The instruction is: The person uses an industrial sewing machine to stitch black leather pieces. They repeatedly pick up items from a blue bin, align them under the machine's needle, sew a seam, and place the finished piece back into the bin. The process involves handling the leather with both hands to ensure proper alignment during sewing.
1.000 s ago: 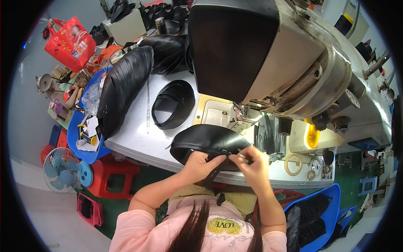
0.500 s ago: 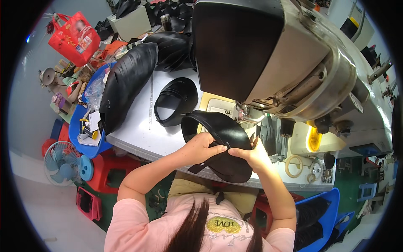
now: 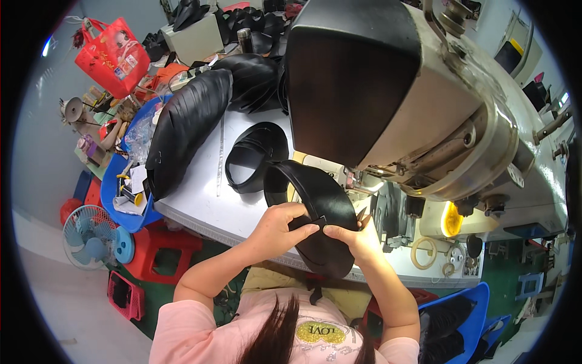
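Observation:
Both hands hold a black leather shoe upper (image 3: 327, 203), a curved loop tilted above the table's front edge. My left hand (image 3: 282, 229) grips its near left side, thumb pressed beside a small tab or notch at the edge. Opposite it, my right hand (image 3: 357, 238) pinches the same edge, thumb on top and fingers partly hidden behind the leather. The two thumb tips nearly touch. Another black upper (image 3: 257, 155) lies on the white table (image 3: 200, 206), just beyond the held one. The sewing machine head (image 3: 357, 79) rises at the far right of my hands, its needle area partly hidden.
Long stacks of nested black uppers (image 3: 188, 130) line the table's left side. Beside them, a blue tray (image 3: 115, 200) holds scraps and a thread spool. Tape rings (image 3: 423, 253) and dark strips (image 3: 391, 212) lie right of my hands. A blue bin (image 3: 479, 303) stands lower right.
Both hands and the held upper have come slightly nearer to me, and the upper has turned a little. The dangling strap end seen below my left hand is no longer visible.

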Available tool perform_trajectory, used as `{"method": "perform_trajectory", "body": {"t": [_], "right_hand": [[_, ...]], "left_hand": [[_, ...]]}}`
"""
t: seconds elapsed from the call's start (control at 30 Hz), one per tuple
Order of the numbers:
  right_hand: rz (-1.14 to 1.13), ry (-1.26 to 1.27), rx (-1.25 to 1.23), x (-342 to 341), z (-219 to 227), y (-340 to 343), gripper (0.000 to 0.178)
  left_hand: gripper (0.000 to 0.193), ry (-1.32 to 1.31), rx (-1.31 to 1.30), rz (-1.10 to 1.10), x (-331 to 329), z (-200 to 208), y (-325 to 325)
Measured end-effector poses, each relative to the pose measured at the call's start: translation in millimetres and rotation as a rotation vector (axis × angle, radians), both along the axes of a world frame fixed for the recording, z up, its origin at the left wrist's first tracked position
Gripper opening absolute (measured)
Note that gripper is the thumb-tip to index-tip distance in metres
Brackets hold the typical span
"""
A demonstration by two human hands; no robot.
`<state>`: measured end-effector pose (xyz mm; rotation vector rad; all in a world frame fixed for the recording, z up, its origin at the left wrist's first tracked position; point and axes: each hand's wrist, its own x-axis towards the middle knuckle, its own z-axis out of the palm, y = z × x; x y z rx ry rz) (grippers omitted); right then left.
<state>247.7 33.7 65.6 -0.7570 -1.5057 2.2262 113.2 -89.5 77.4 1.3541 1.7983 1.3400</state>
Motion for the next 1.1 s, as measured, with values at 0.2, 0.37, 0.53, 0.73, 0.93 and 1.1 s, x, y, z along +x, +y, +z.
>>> {"method": "perform_trajectory", "body": {"t": [0.2,0.37,0.53,0.73,0.93,1.1], "right_hand": [[-0.130,-0.057,0.181,-1,7,4,0.032],[-0.146,-0.244,0.382,13,-9,25,0.025],[-0.378,-0.091,0.341,14,-35,32,0.021],[-0.521,-0.001,0.163,10,-40,27,0.036],[-0.536,0.142,0.044,0,-19,15,0.050],[-0.526,0.084,0.040,-1,-7,10,0.067]], "left_hand": [[0.017,-0.242,-0.024,-0.061,-10,2,13],[0.023,-0.698,-0.172,-0.104,-27,-12,40],[0.021,-0.640,-0.169,-0.138,-32,9,75],[0.040,-0.499,-0.261,-0.180,-46,32,103],[0.055,-0.388,-0.180,-0.271,-56,48,110],[0.056,-0.298,-0.218,-0.248,-60,38,117]]}}
